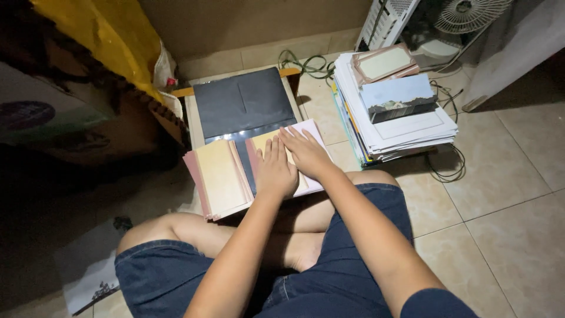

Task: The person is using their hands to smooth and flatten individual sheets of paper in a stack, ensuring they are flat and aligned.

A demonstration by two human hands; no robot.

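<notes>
The person sat cross-legged on the tiled floor (518, 235) in denim shorts, both arms stretched forward. The left hand (275, 171) lay flat and open, fingers together, pressed palm-down on a stack of paper (294, 154), its top sheet pale yellow over pink ones. The right hand (306, 152) lay just beside it, also spread flat, fingers pointing up and to the left across the same stack, the two hands touching or nearly so. Neither hand gripped anything; they only rested on the sheets.

To the left of that stack sat a second pile (219, 178) of tan and pink sheets (fanned slightly at its edges), resting partly on the person's knee. Both lots lay at the near end of a dark folder (244, 101), which was open on a low wooden board (182, 92).

To the right, on the floor, stood a tall heap of papers (400, 132) with a picture frame (385, 63) and a bluish booklet (397, 97) on top. Cables (306, 62) trailed behind it, and a fan (468, 15) stood in the far corner. A yellow sheet (112, 35) hung over cardboard at the upper left.
</notes>
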